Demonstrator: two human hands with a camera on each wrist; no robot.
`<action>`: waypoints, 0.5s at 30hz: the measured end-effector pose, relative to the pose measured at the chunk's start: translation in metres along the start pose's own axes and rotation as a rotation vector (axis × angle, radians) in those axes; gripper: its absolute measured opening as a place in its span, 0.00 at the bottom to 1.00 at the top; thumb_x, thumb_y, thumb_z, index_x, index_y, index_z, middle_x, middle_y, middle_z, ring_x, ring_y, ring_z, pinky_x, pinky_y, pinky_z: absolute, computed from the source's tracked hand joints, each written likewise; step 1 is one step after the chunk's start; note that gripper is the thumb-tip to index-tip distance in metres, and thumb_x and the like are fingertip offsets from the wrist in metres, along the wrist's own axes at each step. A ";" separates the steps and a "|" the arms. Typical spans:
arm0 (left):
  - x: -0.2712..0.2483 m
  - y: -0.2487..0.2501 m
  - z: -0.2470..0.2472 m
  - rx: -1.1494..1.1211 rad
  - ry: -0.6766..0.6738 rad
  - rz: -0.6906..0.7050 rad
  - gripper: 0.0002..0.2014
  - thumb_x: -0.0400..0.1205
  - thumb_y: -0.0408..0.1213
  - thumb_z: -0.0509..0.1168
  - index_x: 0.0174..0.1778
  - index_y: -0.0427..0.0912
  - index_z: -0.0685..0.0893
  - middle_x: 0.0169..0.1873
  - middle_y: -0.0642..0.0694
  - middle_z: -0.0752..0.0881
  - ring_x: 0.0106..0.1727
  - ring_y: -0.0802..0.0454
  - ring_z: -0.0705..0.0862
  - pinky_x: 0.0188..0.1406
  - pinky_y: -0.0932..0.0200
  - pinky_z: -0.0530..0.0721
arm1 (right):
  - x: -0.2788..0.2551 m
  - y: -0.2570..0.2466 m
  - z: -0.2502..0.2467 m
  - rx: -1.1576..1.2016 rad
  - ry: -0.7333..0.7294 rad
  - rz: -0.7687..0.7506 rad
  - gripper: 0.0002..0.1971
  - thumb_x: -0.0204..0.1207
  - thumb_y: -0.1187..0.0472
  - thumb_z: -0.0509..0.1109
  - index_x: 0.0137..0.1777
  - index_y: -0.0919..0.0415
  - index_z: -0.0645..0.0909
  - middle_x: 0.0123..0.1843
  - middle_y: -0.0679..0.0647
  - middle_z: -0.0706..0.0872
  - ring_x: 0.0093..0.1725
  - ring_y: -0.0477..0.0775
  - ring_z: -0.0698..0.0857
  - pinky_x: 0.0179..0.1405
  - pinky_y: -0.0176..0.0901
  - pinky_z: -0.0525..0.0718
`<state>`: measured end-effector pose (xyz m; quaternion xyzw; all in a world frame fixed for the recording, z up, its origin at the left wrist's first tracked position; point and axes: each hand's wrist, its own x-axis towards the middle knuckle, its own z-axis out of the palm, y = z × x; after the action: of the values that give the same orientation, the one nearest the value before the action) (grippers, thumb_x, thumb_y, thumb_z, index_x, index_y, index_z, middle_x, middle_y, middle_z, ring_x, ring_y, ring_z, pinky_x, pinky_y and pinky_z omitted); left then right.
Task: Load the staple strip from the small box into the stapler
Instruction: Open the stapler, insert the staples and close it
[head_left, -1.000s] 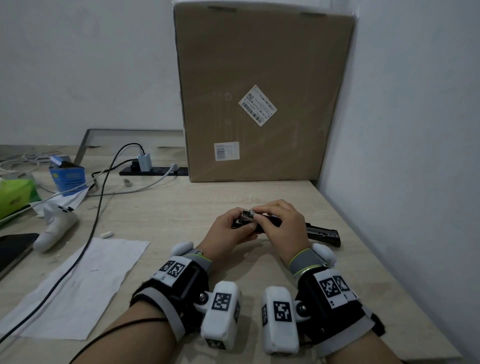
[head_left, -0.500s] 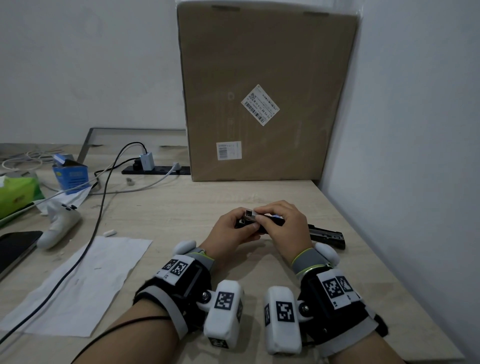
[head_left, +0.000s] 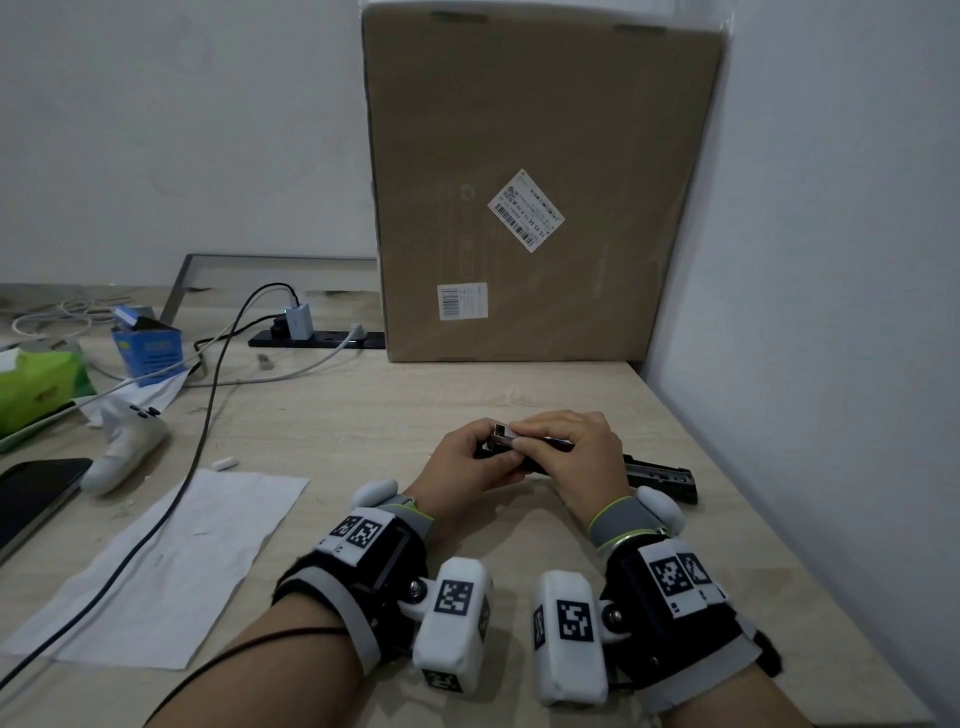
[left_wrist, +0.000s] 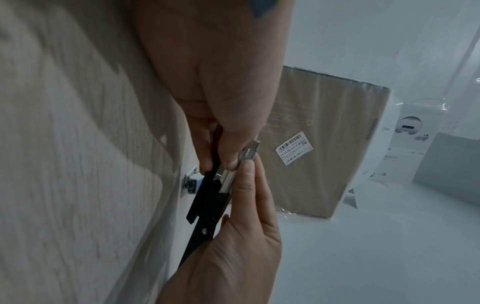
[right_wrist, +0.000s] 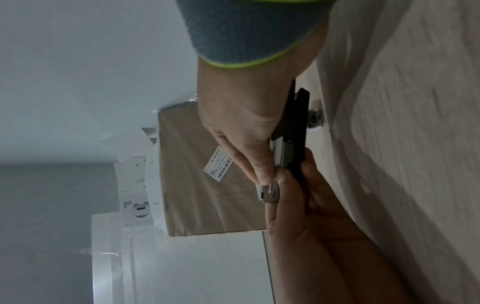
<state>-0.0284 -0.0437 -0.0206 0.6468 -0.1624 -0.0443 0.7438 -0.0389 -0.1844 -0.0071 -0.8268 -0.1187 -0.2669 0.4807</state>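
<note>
A black stapler (head_left: 660, 475) lies opened out flat on the wooden table, its far half pointing right. My left hand (head_left: 498, 457) grips its near end, thumb on top, seen close in the left wrist view as the stapler (left_wrist: 205, 197). The silver magazine (left_wrist: 233, 170) runs along it. My right hand (head_left: 524, 436) reaches over from the right and pinches the top of the magazine (right_wrist: 276, 148) near its front end. My fingers hide whether a staple strip lies in the channel. The small blue box (head_left: 148, 345) stands open at the far left.
A big cardboard box (head_left: 540, 187) leans on the wall behind the hands, and the wall runs close on the right. To the left lie a sheet of paper (head_left: 171, 561), a dark cable (head_left: 208, 415), a white controller (head_left: 124, 447) and a phone (head_left: 31, 499).
Both hands stay on the stapler in the same grip. Only the view has shifted slightly.
</note>
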 end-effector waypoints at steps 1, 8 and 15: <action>0.000 0.000 0.000 -0.010 0.004 -0.002 0.11 0.80 0.25 0.64 0.57 0.27 0.81 0.50 0.34 0.86 0.50 0.47 0.88 0.50 0.61 0.88 | 0.000 0.000 -0.001 -0.016 -0.004 0.000 0.08 0.66 0.54 0.77 0.42 0.37 0.88 0.45 0.37 0.89 0.57 0.51 0.77 0.64 0.64 0.72; 0.001 0.001 -0.001 -0.074 0.073 0.013 0.12 0.78 0.27 0.67 0.56 0.26 0.81 0.51 0.30 0.86 0.52 0.45 0.87 0.53 0.58 0.87 | -0.001 -0.004 -0.002 -0.168 -0.036 -0.102 0.19 0.68 0.47 0.73 0.60 0.41 0.82 0.65 0.38 0.81 0.68 0.44 0.67 0.72 0.48 0.60; 0.007 0.005 -0.003 -0.154 0.216 0.043 0.06 0.80 0.26 0.64 0.52 0.34 0.82 0.50 0.36 0.87 0.48 0.48 0.89 0.42 0.67 0.87 | 0.006 0.001 -0.007 0.030 0.544 -0.092 0.16 0.74 0.51 0.60 0.44 0.60 0.85 0.44 0.55 0.88 0.46 0.47 0.77 0.47 0.35 0.74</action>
<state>-0.0220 -0.0423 -0.0151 0.5854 -0.0913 0.0290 0.8050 -0.0362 -0.1915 -0.0015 -0.7113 -0.0265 -0.4987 0.4946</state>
